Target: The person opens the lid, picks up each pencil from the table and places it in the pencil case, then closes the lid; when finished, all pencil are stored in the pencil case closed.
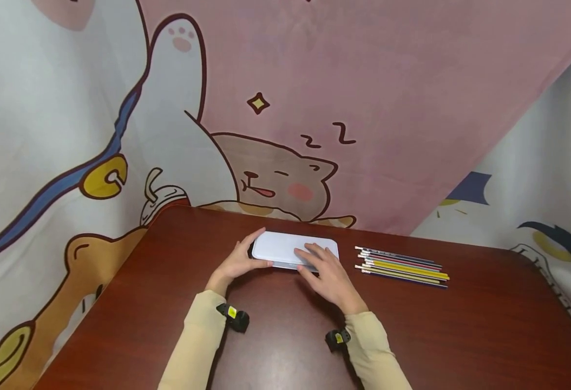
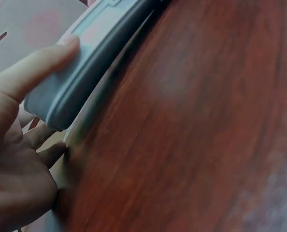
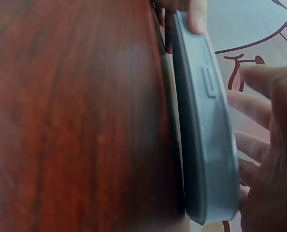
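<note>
A closed white case (image 1: 280, 246) with rounded corners lies near the back edge of the table. Its left end is gripped by the left hand (image 1: 237, 264), thumb on the front side and fingers around the far corner; the left wrist view shows that thumb on the grey side of the case (image 2: 93, 58). Over the right part of the lid is the right hand (image 1: 331, 279), fingers spread and slightly bent. In the right wrist view the right hand (image 3: 274, 130) has its fingertips at the lid, beside the front side with its small latch (image 3: 208, 81).
Several pencils (image 1: 402, 266), dark, red and yellow, lie in a loose bundle on the brown table (image 1: 285, 336), right of the case. Behind the table hangs a cloth (image 1: 387, 81) with cartoon animals.
</note>
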Demonstrator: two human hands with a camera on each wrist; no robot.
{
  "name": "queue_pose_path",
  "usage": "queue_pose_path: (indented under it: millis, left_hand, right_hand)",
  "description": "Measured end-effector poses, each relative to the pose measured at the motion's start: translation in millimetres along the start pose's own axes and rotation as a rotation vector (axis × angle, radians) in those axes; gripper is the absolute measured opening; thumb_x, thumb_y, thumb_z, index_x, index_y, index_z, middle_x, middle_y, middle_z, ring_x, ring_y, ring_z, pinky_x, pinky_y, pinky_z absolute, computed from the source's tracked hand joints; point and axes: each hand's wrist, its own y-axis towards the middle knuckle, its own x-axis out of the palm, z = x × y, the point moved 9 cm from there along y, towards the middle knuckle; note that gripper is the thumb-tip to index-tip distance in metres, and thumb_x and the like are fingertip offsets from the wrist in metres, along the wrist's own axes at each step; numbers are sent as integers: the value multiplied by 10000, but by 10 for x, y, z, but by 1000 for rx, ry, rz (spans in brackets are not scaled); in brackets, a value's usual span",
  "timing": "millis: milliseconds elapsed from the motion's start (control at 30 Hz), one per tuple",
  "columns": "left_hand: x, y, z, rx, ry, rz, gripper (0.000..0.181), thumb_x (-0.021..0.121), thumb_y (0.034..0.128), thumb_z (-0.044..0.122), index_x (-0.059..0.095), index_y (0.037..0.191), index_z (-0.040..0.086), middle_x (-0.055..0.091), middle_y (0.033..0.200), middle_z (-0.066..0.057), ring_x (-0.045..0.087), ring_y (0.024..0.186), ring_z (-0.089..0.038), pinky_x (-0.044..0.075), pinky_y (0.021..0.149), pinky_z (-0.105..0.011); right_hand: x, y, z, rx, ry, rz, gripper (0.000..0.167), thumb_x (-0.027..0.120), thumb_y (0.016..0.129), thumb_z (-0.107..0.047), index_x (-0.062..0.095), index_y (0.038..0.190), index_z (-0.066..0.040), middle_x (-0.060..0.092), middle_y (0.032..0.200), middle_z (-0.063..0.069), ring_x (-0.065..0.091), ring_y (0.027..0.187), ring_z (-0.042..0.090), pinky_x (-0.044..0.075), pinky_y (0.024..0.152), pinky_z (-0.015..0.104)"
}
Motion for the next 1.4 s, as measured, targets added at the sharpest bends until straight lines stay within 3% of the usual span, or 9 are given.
queue_pose_path:
  millis: [200, 467, 800, 1000, 1167, 1400]
  left_hand:
    - [-19, 34, -10, -2, -104, 15, 875, 828, 750, 136, 359, 1483, 57, 404, 1437, -208, 371, 1273, -342, 245, 1069, -533]
    - [-19, 38, -36, -52, -147, 23, 850, 838, 745, 134, 395, 1464, 43, 418, 1444, -179, 385, 1276, -302, 247, 1086, -504]
    - [-33, 32, -38, -35, -175, 26, 800, 836, 746, 144, 438, 1427, 12, 473, 1398, -182, 423, 1248, -306, 275, 1072, -496]
    - [-31, 18, -46, -28, -186, -20, 755, 811, 780, 146, 436, 1421, 8, 488, 1364, -194, 451, 1197, -307, 299, 1049, -480]
    - [-34, 2, -57, -27, -202, -57, 713, 779, 807, 131, 436, 1420, 11, 530, 1278, -206, 486, 1113, -285, 348, 984, -422]
    - [-35, -30, -94, -60, -186, -68, 699, 774, 813, 199, 455, 1419, 59, 518, 1227, -203, 471, 1077, -277, 359, 928, -387]
  right_hand:
    - [-25, 73, 7, -41, -69, 47, 425, 693, 894, -292, 637, 1298, -173, 539, 1353, 121, 463, 1261, 331, 313, 1026, 568]
    - [-67, 127, 89, -3, -98, 104, 437, 780, 796, -240, 695, 1222, -193, 601, 1293, 54, 539, 1182, 295, 378, 991, 491]
    - [-125, 141, 125, 15, -99, 194, 396, 753, 743, -275, 745, 1137, -226, 661, 1207, -10, 594, 1106, 256, 440, 928, 445]
    - [-213, 132, 26, -117, -109, 315, 320, 767, 679, -266, 787, 986, -179, 728, 1004, -14, 678, 905, 201, 519, 747, 387]
    - [-275, 108, -117, -254, -145, 396, 246, 752, 663, -261, 778, 881, -149, 732, 823, 1, 653, 650, 179, 478, 537, 344]
    - [-311, 93, -152, -294, -176, 447, 233, 756, 644, -265, 778, 842, -143, 713, 723, 7, 563, 497, 178, 401, 421, 331]
